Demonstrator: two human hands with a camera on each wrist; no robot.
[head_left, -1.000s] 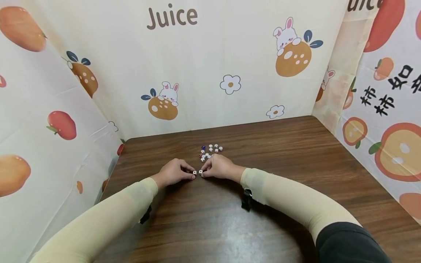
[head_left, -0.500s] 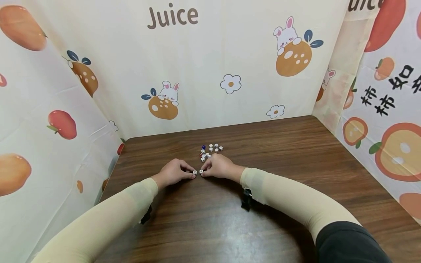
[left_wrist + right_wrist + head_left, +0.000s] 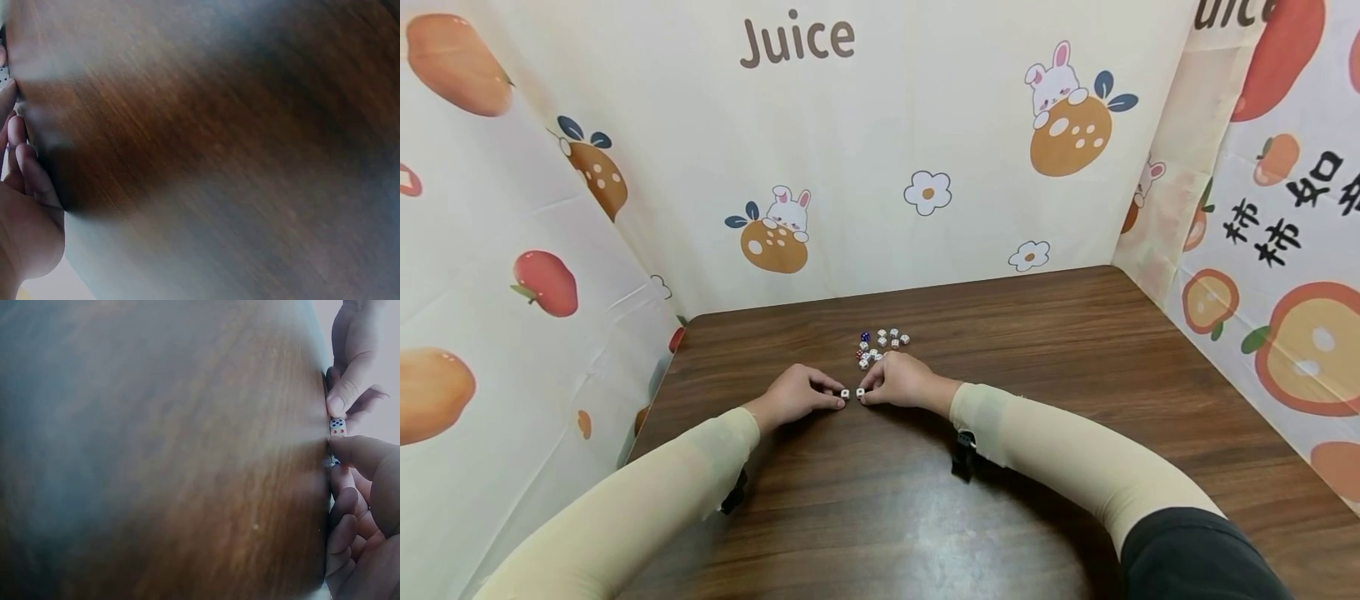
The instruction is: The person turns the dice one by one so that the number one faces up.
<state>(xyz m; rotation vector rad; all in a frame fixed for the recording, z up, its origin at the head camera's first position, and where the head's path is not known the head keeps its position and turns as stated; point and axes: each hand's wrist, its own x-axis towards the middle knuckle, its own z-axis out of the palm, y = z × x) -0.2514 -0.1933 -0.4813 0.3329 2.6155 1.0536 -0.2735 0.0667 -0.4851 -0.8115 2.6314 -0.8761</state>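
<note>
White dotted die [image 3: 846, 394] pinched by the left hand [image 3: 797, 390], second white cubic die [image 3: 861, 393] pinched by the right hand [image 3: 904, 380] — small gap between, low at the brown wood-grain table [image 3: 850, 508]. Looks like lining-up — next move calls for steady, even control.

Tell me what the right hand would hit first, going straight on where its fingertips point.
Probably the small white cube-shaped die pinched by the left hand, across a narrow gap in the head view; exact depth is unclear.
</note>
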